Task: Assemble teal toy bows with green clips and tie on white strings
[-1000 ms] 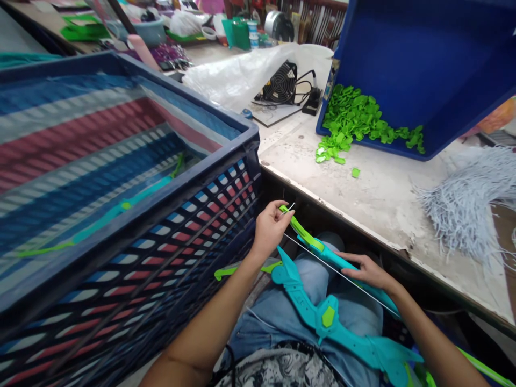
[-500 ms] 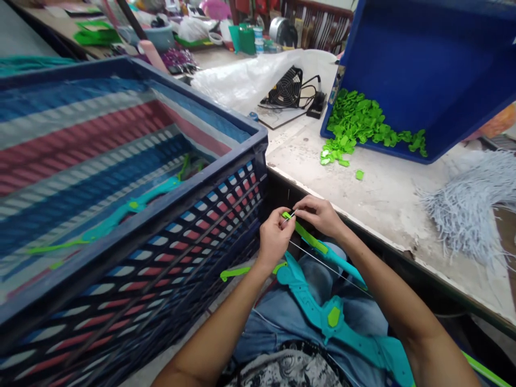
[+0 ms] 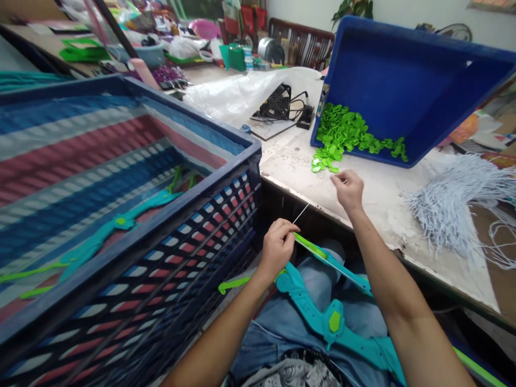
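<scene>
A teal toy bow (image 3: 322, 317) with green tips lies across my lap. My left hand (image 3: 277, 248) is closed around the green tip of a second bow limb (image 3: 334, 262), just below the table edge. A thin white string (image 3: 301, 213) runs up from that tip. My right hand (image 3: 349, 189) is raised over the table edge, its fingers pinched on the string's far end, close to the spilled green plastic pieces (image 3: 342, 134).
A big dark blue crate (image 3: 169, 215) at my left holds more teal bows (image 3: 121, 220). A tilted blue bin (image 3: 411, 86) spills the green pieces onto the white table (image 3: 379, 204). A bundle of grey-white strings (image 3: 455, 204) lies at right; a small fan (image 3: 276, 102) sits behind.
My right hand has left the bow tip and moved up and right, drawing the string out. My left hand stays gripping the tip.
</scene>
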A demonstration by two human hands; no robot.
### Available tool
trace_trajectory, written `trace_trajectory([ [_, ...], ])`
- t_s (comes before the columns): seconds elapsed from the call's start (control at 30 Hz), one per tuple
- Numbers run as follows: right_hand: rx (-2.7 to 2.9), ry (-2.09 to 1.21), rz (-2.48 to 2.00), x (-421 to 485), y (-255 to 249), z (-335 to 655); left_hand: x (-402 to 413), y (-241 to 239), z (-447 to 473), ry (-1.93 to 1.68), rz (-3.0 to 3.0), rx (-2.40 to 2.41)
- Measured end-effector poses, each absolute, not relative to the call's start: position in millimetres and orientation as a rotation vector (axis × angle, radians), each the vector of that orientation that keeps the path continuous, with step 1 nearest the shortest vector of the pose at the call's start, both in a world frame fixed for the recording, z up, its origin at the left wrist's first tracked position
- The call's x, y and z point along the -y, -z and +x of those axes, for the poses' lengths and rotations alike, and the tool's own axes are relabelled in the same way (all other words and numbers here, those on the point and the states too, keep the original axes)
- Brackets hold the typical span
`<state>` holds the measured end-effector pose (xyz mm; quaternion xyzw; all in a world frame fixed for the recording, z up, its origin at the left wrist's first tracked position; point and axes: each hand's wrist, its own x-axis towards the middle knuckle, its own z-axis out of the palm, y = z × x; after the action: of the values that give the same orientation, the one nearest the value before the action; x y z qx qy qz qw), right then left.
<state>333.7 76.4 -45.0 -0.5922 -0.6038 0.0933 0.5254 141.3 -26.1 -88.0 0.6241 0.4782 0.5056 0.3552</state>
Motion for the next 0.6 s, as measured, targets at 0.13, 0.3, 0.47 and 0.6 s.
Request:
trace_trajectory([
  [0.13, 1.487, -0.287, -1.175, -26.7, 41.8, 293.5, 4.2, 73.6, 141.1, -1.182, 1.194, -1.058],
  [0.3, 1.447, -0.578, -1.12, 29.6, 82.0, 246.3, -15.6, 60.6, 130.3, -1.156, 1.001, -1.104],
  [0.47, 1.253, -0.703, -1.183, 23.9, 96.9, 244.4, -6.2, 58.6, 129.4, -1.314, 1.297, -1.235],
  [0.6, 1.196, -0.624, -1.18, 15.8, 88.5, 240.8, -2.3, 59.7, 133.6, -1.261, 0.982, -1.09],
])
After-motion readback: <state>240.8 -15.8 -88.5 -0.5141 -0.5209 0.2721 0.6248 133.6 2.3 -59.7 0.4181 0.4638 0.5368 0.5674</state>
